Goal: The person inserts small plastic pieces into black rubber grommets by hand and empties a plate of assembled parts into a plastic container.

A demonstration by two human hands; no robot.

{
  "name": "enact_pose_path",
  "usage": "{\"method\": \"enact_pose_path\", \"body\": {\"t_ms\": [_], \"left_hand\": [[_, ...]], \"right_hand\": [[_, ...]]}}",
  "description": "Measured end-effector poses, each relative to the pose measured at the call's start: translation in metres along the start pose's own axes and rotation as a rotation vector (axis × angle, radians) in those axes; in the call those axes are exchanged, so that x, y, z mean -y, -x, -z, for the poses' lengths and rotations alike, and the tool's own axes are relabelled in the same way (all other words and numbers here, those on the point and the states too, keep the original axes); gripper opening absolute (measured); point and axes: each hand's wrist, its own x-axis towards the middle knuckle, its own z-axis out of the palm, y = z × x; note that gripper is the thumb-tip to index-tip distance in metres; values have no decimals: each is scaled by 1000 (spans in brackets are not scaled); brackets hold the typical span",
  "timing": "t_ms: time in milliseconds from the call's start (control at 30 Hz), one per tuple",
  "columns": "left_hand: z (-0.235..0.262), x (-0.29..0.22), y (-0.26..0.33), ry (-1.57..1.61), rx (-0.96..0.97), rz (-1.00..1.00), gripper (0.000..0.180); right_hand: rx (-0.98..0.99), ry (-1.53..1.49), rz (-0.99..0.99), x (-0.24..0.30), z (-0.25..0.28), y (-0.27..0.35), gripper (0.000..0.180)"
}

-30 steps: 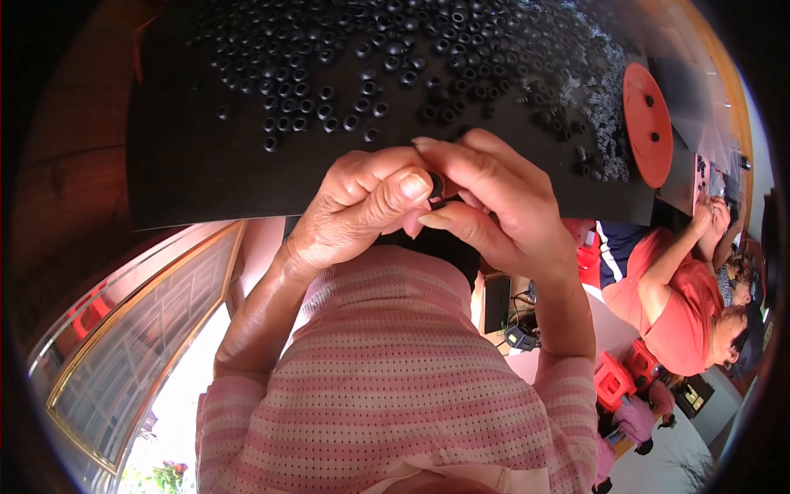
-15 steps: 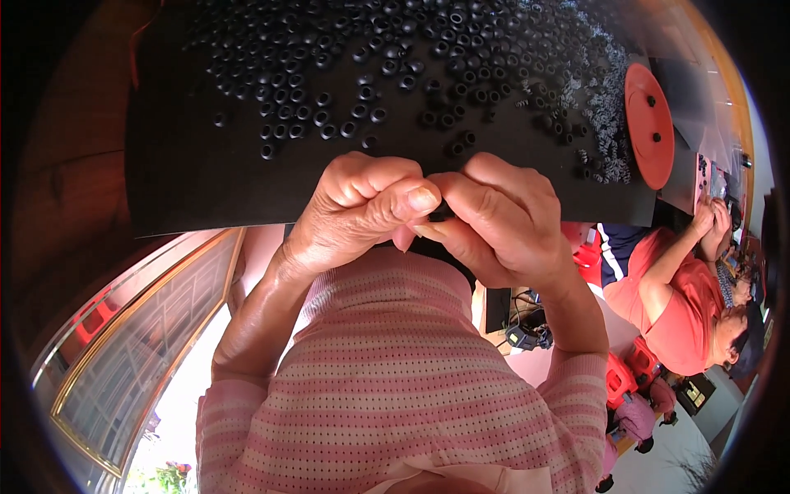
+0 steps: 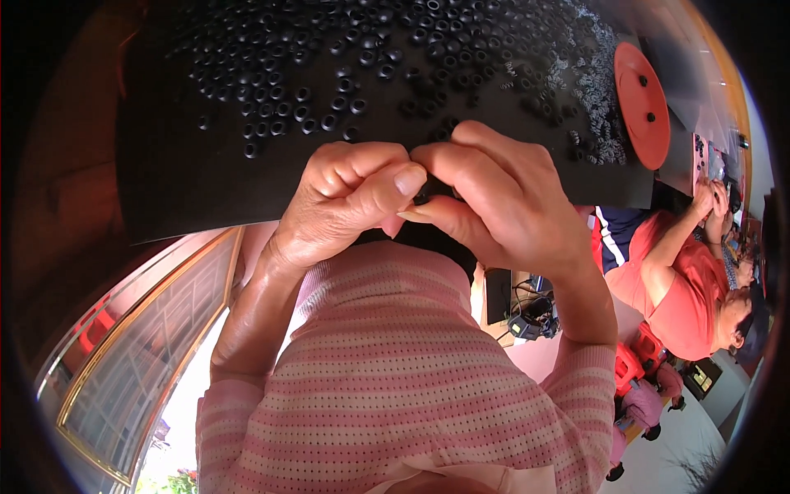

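Note:
My left hand (image 3: 350, 202) and my right hand (image 3: 506, 198) meet over the near edge of a black tabletop (image 3: 189, 185). Both are closed, fingertips pinched together around a small black plastic piece (image 3: 422, 198). Mostly hidden by the thumbs and forefingers, it shows only as a dark bit between them. Just beyond my hands lie many loose black hollow pieces (image 3: 309, 125), rounded with an open end. To their right is a heap of small metal coil springs (image 3: 605, 123).
A red oval plate (image 3: 638, 136) with two black pieces on it lies at the table's right. Further right, a person in a red shirt (image 3: 675, 280) handles something small at another table. A gold-framed glass panel (image 3: 148, 346) stands at lower left.
The view has shifted slightly, so the table's things sit a little higher and further left. My hands stay pinched together, with the right hand's fingers turned a little.

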Motion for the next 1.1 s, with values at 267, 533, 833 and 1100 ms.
{"method": "enact_pose_path", "body": {"t_ms": [267,533,833,1100], "left_hand": [[1,-2,-3,-42,80,-30,44],[-1,-4,-8,-118,154,15,48],[1,6,-2,-180,77,-103,49],[-6,7,-4,-289,83,-97,40]], "right_hand": [[129,33,35,-2,9,-5,27],[39,-46,74,-5,3,4,33],[-54,385,-33,-18,51,27,26],[-359,586,-804,-109,153,86,28]]}}
